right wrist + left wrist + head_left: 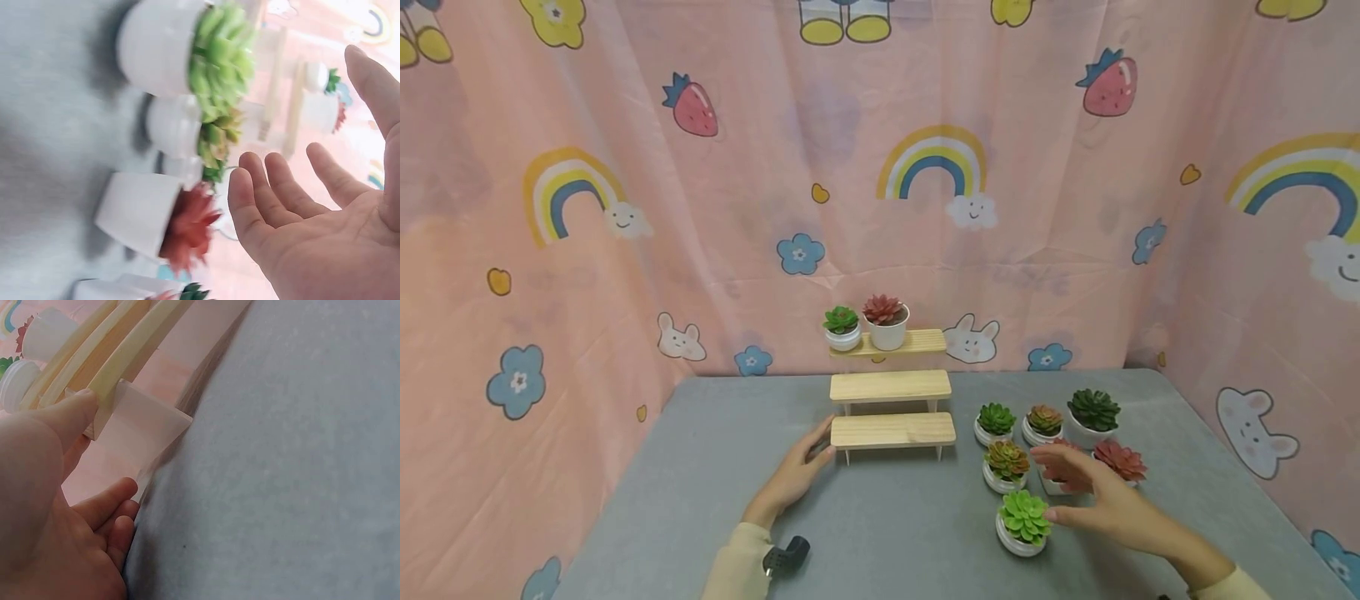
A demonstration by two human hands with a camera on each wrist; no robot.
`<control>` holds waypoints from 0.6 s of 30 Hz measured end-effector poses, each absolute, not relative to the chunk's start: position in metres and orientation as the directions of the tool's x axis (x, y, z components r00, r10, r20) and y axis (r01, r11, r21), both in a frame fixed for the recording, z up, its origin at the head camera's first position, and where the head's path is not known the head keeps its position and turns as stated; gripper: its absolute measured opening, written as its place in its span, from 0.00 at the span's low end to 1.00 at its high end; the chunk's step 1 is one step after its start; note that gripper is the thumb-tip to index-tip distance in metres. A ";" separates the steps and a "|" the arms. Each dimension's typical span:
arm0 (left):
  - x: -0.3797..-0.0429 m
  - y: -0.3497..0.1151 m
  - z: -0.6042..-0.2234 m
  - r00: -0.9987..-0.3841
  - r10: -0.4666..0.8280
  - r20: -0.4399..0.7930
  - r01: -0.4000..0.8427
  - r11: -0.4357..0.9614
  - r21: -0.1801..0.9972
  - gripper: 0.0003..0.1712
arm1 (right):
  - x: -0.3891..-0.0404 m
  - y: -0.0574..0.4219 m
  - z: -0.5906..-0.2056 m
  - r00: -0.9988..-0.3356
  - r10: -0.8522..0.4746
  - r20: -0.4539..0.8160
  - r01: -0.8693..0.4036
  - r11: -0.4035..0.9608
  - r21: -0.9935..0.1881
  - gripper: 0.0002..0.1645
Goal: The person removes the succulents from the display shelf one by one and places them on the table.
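Observation:
A wooden three-tier stand (pixel 891 430) with clear supports is on the grey table. My left hand (pixel 796 473) holds the left end of its lowest board, thumb and forefinger at the board's corners; in the left wrist view the thumb (pixel 78 412) touches the board's end. My right hand (pixel 1112 508) hovers with spread fingers over the potted succulents at the right, holding nothing. Nearest it are a bright green succulent (pixel 1024 521) and a red one (pixel 190 228) in a tapered white pot, partly hidden by the hand in the head view.
A small green succulent (pixel 841 327) and a red one (pixel 886 321) stand on the top board. Other potted succulents include a dark green one (pixel 1092 415), an orange-green one (pixel 1006 462) and a red one (pixel 1120 461). A patterned pink curtain (pixel 737 208) hangs behind the table.

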State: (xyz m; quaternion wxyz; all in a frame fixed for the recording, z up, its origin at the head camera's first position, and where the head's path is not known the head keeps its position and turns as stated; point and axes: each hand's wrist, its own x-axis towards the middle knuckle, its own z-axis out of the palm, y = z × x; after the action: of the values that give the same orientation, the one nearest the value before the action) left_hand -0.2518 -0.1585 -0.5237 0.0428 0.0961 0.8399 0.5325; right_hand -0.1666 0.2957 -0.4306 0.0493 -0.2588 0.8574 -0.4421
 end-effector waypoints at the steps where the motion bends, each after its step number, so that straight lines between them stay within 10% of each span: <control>1: -0.252 -0.158 -0.524 -0.978 0.208 0.030 0.116 0.415 0.902 0.36 | -0.168 0.294 -0.427 -0.861 -0.485 0.150 -0.403 0.473 -0.783 0.38; 18: -0.251 -0.159 -0.522 -0.974 0.225 0.037 0.129 0.410 0.903 0.36 | -0.221 0.259 -0.392 -0.845 -0.491 0.212 -0.442 0.420 -0.792 0.33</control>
State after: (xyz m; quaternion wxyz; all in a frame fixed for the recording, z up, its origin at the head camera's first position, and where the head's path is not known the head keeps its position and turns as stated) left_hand -0.2508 -0.1594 -0.5223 0.0450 0.1058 0.8385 0.5326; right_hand -0.2214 0.2593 -0.3922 0.0261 -0.2769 0.8423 -0.4617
